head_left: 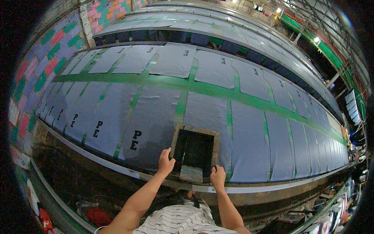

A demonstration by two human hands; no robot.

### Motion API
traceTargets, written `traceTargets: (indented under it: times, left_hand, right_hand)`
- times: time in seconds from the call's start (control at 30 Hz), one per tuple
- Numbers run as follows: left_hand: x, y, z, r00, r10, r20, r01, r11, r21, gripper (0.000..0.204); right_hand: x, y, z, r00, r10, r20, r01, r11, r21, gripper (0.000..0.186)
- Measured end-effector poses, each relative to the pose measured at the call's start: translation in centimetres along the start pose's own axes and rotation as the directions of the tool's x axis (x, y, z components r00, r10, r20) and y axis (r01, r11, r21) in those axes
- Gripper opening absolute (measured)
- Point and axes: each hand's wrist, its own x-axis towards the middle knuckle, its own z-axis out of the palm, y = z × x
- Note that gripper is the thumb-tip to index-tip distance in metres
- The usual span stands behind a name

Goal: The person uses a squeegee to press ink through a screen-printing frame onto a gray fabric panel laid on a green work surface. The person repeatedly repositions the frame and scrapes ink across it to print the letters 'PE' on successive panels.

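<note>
A rectangular screen-printing frame (216,150) lies at the near edge of the long table, over a grey-blue fabric piece (204,109). Dark ink covers most of its mesh (194,146), and a paler patch (191,174) shows at its near end. Around the frame's left side curl the fingers of my left hand (166,162). My right hand (218,177) grips the opposite side near the close corner. To the left, neighbouring fabric pieces (156,109) carry black printed marks (135,140). What lies beneath the frame is hidden.
Green strips (156,79) of the table show between two rows of fabric pieces. More long tables (163,21) stand behind. A painted brick wall (46,58) rises on the left. The table's near rail (249,190) runs in front of me, and clutter lies at the lower right.
</note>
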Motion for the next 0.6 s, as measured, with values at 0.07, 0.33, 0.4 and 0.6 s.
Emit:
traceTargets:
  times: [0.07,0.33,0.4,0.6]
  left_hand:
    - [0.0,0.0,0.1,1.0,0.02,-0.014,-0.02,1.0,0.015,0.062]
    - [0.1,0.2,-0.2,0.998,-0.009,0.064,0.008,1.0,0.008,0.06]
    - [0.1,0.3,-0.3,0.998,-0.016,0.066,0.015,1.0,0.017,0.06]
    - [0.0,1.4,-0.7,0.997,-0.026,0.067,0.027,1.0,-0.007,0.061]
  right_hand:
    - [0.1,0.5,0.2,1.0,-0.027,-0.016,0.027,1.0,0.001,0.033]
    - [0.1,1.4,1.0,0.997,-0.074,-0.032,0.072,0.997,-0.041,0.033]
    - [-0.1,1.0,0.8,0.996,-0.08,-0.036,0.078,0.996,-0.043,0.033]
    - [-0.3,0.8,0.5,0.994,-0.069,-0.083,0.069,0.998,-0.003,0.03]
